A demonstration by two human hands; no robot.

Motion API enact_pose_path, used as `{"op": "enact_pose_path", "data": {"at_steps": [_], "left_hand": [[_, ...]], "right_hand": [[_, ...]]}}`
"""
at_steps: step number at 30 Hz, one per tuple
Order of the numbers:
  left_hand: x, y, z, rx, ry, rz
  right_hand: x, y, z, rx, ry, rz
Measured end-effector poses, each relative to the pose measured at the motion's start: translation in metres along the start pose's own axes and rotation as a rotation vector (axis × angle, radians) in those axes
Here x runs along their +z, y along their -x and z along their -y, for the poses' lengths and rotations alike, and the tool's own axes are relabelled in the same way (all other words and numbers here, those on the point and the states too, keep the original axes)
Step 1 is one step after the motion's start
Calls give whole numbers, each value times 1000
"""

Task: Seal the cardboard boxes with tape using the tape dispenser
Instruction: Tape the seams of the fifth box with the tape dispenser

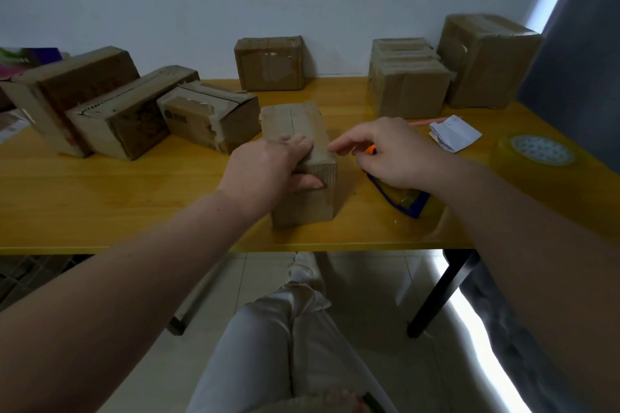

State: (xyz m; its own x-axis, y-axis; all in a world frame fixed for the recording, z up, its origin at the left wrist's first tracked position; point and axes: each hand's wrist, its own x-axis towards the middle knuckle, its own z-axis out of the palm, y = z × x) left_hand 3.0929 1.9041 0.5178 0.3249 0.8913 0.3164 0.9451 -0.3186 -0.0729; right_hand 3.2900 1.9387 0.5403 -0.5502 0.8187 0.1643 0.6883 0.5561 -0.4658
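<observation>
A small cardboard box (303, 130) stands near the front middle of the yellow wooden table (134, 198), its top flaps meeting in a seam. My left hand (268, 171) grips its near left corner, fingers over the top and thumb on the front face. Just right of the box, my right hand (396, 154) hovers with fingers spread, holding nothing. Beneath that hand lies the blue tape dispenser (407, 203) with an orange part, mostly hidden by the hand.
Three boxes (114, 110) lean together at the left. One box (270, 63) stands against the back wall, and three more boxes (449, 73) sit at the back right. Folded paper (456, 134) and a clear tape roll (540, 152) lie at the right. The table's front edge is close.
</observation>
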Motion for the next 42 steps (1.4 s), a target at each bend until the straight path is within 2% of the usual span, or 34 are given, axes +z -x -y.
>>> {"op": "enact_pose_path", "data": {"at_steps": [5,9,12,14,17,20,22,26,29,32,35,37,40,42], "left_hand": [[-7,-1,24,51,223,173],[-13,-2,32,36,277,271],[-15,-11,14,-133,290,153],[-14,-21,-2,-298,188,95],[-12,-39,-16,-475,48,239],[-18,-53,-15,-526,51,417],[-27,-57,-12,-505,100,482],[-40,-60,6,-389,229,614],[-46,-62,22,-366,214,756],[-48,-63,26,-208,117,842],[-47,-59,25,65,-146,697],[-47,-56,23,117,-250,529],[-46,-52,14,45,-235,361],[-42,-49,7,-53,-64,286]], "right_hand": [[2,0,-4,47,24,-20],[6,1,-17,207,169,-48],[11,4,-24,366,367,-1],[16,6,-25,454,438,-8],[19,8,-24,581,458,-5],[16,10,-24,623,460,35],[13,11,-28,606,419,-17],[-3,10,-34,567,215,-250],[-15,7,-38,556,25,-413],[-22,4,-37,546,-184,-511],[-25,4,-32,493,-255,-506],[-24,4,-28,442,-229,-510],[-24,2,-24,411,-223,-516],[-26,2,-21,403,-229,-521]]}}
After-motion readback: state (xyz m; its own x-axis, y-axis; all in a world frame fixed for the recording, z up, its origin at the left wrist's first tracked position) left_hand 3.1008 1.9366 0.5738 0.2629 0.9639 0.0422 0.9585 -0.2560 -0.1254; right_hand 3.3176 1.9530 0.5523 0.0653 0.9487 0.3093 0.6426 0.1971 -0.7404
